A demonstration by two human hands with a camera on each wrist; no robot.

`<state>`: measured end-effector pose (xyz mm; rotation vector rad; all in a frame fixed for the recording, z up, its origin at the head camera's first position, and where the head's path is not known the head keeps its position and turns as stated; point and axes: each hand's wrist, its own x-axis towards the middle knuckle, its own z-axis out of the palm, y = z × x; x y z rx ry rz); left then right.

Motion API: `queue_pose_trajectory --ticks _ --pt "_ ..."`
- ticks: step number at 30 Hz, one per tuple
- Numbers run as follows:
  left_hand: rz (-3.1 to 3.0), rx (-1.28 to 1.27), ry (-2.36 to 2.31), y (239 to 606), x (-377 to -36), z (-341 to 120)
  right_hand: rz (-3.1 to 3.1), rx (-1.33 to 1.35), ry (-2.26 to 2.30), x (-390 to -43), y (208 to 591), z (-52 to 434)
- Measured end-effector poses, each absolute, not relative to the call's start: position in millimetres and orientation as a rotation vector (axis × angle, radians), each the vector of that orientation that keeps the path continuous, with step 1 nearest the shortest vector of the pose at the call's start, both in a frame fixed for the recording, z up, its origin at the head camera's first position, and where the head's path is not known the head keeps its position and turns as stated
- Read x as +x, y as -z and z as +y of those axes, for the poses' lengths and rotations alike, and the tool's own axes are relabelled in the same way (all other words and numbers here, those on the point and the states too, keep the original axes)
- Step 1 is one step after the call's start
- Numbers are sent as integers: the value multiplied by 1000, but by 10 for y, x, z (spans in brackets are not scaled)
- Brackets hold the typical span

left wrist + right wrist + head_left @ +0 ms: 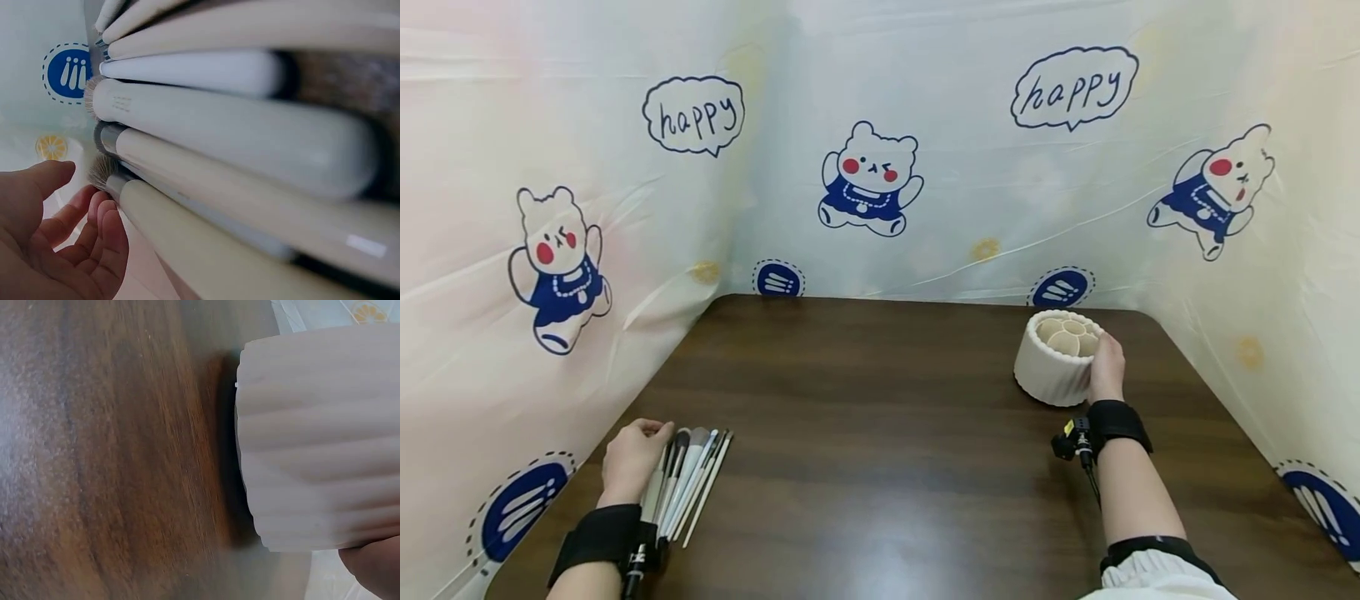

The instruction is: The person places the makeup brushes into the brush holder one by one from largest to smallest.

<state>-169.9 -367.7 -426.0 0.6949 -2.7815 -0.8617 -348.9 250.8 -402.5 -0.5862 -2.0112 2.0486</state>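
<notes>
A row of several makeup brushes (pixel 688 479) with pale handles lies on the table at the left, bristles pointing away from me. Beside the bristle end of the outermost brush is my left hand (pixel 631 460). Its fingers bend loosely in the left wrist view, the thumb apart from them, with nothing held; the fingertips are close to that brush (pixel 181 225), and I cannot tell whether they touch. At the back right, my right hand (pixel 1107 367) grips the right side of a round, ribbed cream brush holder (pixel 1047 371). Several round compartments show in its top.
The brown wooden table (pixel 880 433) is enclosed by a pale curtain (pixel 955 167) printed with bears along the back and both sides. A camera (pixel 1071 437) with a cable is strapped to my right wrist.
</notes>
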Motion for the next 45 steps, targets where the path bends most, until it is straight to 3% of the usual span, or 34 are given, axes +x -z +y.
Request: queue_pose_trajectory --ticks 34,45 --pt "-2879 576 768 4249 -1630 -3498 -2064 -550 -2111 -3372 4029 2415" --pt "-2775 649 769 4206 -1554 -3684 -2139 -501 -2119 -3266 4039 2402"
